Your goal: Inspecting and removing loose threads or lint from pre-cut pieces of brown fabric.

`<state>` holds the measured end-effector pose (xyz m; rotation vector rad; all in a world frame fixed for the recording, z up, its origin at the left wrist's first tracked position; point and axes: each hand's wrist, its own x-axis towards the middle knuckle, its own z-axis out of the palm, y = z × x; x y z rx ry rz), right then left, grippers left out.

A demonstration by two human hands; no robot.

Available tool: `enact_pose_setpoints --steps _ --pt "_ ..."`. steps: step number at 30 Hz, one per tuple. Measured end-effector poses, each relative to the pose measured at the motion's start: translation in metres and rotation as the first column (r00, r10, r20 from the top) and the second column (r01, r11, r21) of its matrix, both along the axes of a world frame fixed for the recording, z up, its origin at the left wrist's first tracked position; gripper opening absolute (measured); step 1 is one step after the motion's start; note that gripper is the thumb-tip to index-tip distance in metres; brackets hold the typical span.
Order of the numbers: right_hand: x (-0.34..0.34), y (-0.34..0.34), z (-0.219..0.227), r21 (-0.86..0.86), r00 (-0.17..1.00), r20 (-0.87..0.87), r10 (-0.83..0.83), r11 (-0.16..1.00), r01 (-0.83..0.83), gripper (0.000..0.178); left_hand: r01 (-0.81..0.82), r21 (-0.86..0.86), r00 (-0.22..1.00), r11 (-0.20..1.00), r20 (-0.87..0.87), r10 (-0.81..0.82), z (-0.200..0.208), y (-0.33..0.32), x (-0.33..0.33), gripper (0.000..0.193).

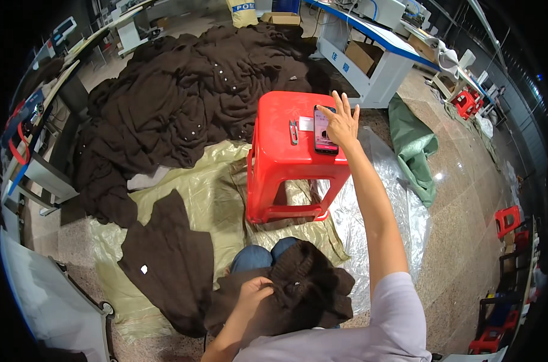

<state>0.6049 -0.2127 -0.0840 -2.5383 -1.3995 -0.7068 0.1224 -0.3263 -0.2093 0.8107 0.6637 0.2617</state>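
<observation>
A dark brown knitted garment (pixel 310 289) lies bunched across my lap. My left hand (pixel 254 295) pinches its fabric between thumb and fingers. My right arm reaches forward to a red plastic stool (pixel 274 151). Over the right edge of a phone (pixel 326 140) lying on its seat, my right hand (pixel 344 125) is open, fingers stretched out and thumb over the lit screen. Whether the thumb touches the glass I cannot tell. Left of the phone lie a small pair of thread snips (pixel 294 133) and a white slip of paper (pixel 306 123).
A big heap of dark brown garments (pixel 165 102) spreads beyond the stool. One more brown garment (pixel 168 259) lies flat on yellowish plastic sheeting (pixel 225 175) at my left. Blue-edged worktables (pixel 382 36) stand at the far right, near a green sheet (pixel 409 145). A wheeled white panel (pixel 50 301) is at lower left.
</observation>
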Motion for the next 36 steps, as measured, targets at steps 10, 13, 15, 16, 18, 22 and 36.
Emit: enact_pose_setpoints --steps 10,13,15,16,18,22,36 --pt "0.006 0.007 -0.009 -0.038 1.0 -0.009 -0.009 0.999 0.008 0.062 0.019 0.007 1.0 1.0 -0.012 -0.019 -0.001 0.002 0.001 0.016" --pt "0.005 0.008 -0.008 -0.03 0.999 -0.034 -0.039 0.999 0.038 0.061 -0.002 0.012 1.0 1.0 0.008 0.002 -0.001 0.0 0.0 0.016" --pt "0.009 0.004 -0.011 0.049 0.996 -0.051 -0.071 0.996 0.074 0.061 0.004 -0.001 1.0 1.0 0.01 -0.004 -0.001 0.0 0.0 0.016" --pt "0.011 0.001 -0.012 0.128 0.993 -0.069 -0.1 0.986 0.108 0.062 0.01 -0.002 1.0 1.0 0.01 -0.01 -0.002 0.001 0.0 0.016" --pt "0.01 -0.007 -0.016 0.116 0.991 -0.071 -0.115 0.986 0.122 0.061 -0.004 -0.032 0.999 0.999 0.032 0.005 -0.002 0.0 -0.002 0.016" --pt "0.006 -0.029 -0.029 0.243 0.999 -0.015 -0.05 0.969 0.052 0.05 -0.003 -0.015 0.999 1.0 0.036 0.004 0.0 0.001 0.002 0.016" --pt "-0.022 -0.052 -0.038 0.258 0.995 0.069 0.074 0.962 -0.089 0.037 -0.003 0.0 0.999 1.0 0.035 0.003 0.004 0.003 0.004 0.017"
